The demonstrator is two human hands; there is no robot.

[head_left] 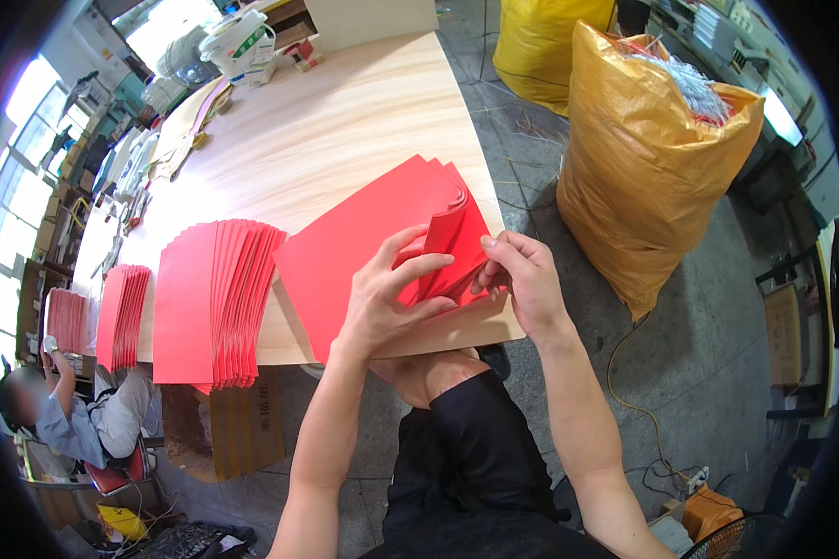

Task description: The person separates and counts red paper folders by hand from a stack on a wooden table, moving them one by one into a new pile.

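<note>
A stack of red paper sheets (345,252) lies at an angle near the front right corner of the pale wood table. Some of its upper sheets (444,231) are bent up and curled over at the right. My left hand (391,291) rests over the stack, its fingers and thumb curved around these bent sheets. At the right edge of the stack, my right hand (524,278) is closed in a pinch on the red paper; its fingertips are partly hidden. Left of the stack, a fanned pile of red folded sheets (216,303) sticks out over the table's front edge.
Farther left are a smaller red pile (124,312) and another pile (66,319), with a seated person (84,419) beside it. A white bucket (240,47) stands at the table's back. An orange sack (648,154) of shreds and a yellow sack (545,51) stand on the right.
</note>
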